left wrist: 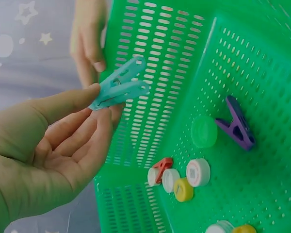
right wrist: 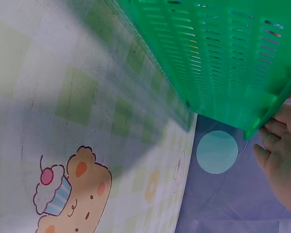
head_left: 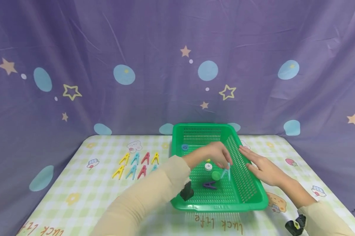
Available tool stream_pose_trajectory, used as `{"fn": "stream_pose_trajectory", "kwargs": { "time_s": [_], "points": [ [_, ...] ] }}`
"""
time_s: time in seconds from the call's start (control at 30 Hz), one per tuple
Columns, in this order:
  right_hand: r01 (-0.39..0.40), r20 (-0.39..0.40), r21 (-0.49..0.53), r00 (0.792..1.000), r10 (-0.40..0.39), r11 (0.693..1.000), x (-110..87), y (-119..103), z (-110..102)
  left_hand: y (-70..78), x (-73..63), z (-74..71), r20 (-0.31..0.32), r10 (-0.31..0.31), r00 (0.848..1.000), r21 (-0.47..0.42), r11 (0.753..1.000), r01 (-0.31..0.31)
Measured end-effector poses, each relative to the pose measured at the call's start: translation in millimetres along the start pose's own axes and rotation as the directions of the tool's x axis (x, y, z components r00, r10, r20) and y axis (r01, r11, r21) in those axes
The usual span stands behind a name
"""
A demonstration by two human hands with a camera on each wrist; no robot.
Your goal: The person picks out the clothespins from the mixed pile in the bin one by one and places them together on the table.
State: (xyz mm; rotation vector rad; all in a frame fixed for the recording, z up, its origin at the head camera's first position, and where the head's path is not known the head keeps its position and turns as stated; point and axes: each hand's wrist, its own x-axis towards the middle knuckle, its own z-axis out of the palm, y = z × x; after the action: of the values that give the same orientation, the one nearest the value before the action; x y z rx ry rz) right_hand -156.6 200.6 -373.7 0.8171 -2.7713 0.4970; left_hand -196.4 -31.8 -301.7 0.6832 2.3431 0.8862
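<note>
Between thumb and fingertips my left hand [head_left: 219,154] pinches a light blue clothespin [left wrist: 119,87] inside the green basket [head_left: 219,207], above its floor. My right hand [head_left: 264,168] rests with extended fingers against the basket's right rim. Lying in the basket are a purple clothespin [left wrist: 236,125], a green bottle cap [left wrist: 204,131], a white cap [left wrist: 199,172], a yellow cap [left wrist: 183,190] and a red clothespin [left wrist: 162,170]. A blue cap [head_left: 184,147] sits toward the basket's far left corner. Part of the basket floor is hidden by my left arm.
Left of the basket, two rows of clothespins in yellow, blue and red [head_left: 145,158] lie on the checked tablecloth [head_left: 77,183]. My left forearm crosses over the basket's left rim. A purple curtain [head_left: 154,108] hangs behind the table.
</note>
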Motion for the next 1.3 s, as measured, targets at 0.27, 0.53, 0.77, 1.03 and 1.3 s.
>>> {"fn": "stream_pose_trajectory", "kwargs": {
  "time_s": [0.27,0.53,0.77,1.03,1.3],
  "points": [
    [0.010,-0.020,0.031,1.000,-0.009,0.999,-1.2,2,3,-25.3,-14.5,-16.3,-0.011,0.052,0.999,-0.120,0.991,-0.053],
    [0.020,-0.035,0.028,0.999,-0.019,0.999,-0.5,2,4,-48.6,-41.9,-33.0,-0.018,0.075,0.997,-0.153,0.985,-0.077],
    [0.031,-0.044,0.043,0.999,-0.030,0.999,-1.6,3,5,-70.4,-68.1,-42.0,-0.033,0.061,0.998,-0.207,0.976,-0.067],
    [0.042,-0.054,0.030,0.998,-0.041,0.999,-0.5,4,5,-94.6,-98.5,-49.3,-0.093,0.045,0.995,-0.196,0.979,-0.063],
    [0.051,-0.054,0.018,0.997,-0.050,0.999,0.5,3,4,-118.4,-128.0,-58.7,-0.151,0.039,0.988,-0.241,0.968,-0.075]
  ]
}}
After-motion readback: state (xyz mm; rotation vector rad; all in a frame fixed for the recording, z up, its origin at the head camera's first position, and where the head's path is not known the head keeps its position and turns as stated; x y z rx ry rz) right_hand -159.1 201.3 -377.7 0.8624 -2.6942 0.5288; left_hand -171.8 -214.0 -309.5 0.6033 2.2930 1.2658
